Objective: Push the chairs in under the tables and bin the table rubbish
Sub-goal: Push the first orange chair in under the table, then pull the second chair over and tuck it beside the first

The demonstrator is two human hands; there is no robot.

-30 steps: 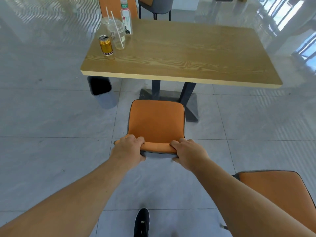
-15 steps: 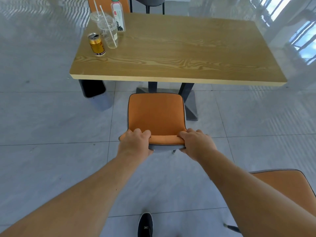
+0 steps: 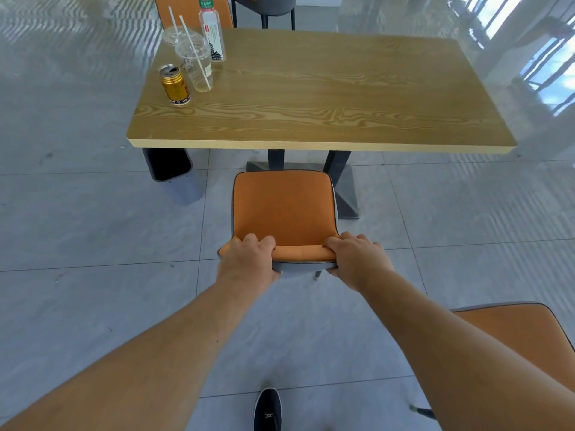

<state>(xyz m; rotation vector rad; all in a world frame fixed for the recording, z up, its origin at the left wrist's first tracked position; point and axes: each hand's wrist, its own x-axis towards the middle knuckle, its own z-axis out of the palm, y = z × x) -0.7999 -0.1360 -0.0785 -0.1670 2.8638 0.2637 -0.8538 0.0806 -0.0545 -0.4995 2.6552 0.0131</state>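
Observation:
An orange chair (image 3: 284,209) stands just in front of the wooden table (image 3: 326,98), its seat front close to the table's near edge. My left hand (image 3: 247,259) grips the left end of its backrest top. My right hand (image 3: 357,259) grips the right end. On the table's far left corner stand a gold can (image 3: 175,85), two clear plastic cups with straws (image 3: 196,62) and a clear bottle (image 3: 212,31). A dark bin (image 3: 169,164) sits on the floor under the table's left end.
A second orange chair (image 3: 513,334) is at my lower right, partly behind my right arm. Another orange chair (image 3: 186,7) and a grey chair (image 3: 264,6) stand beyond the table. The table's dark pedestal (image 3: 339,178) is right ahead of the held chair. My shoe (image 3: 267,410) shows below.
The chair has slid forward across the tiles towards the table with both hands on its backrest, and I have stepped closer behind it.

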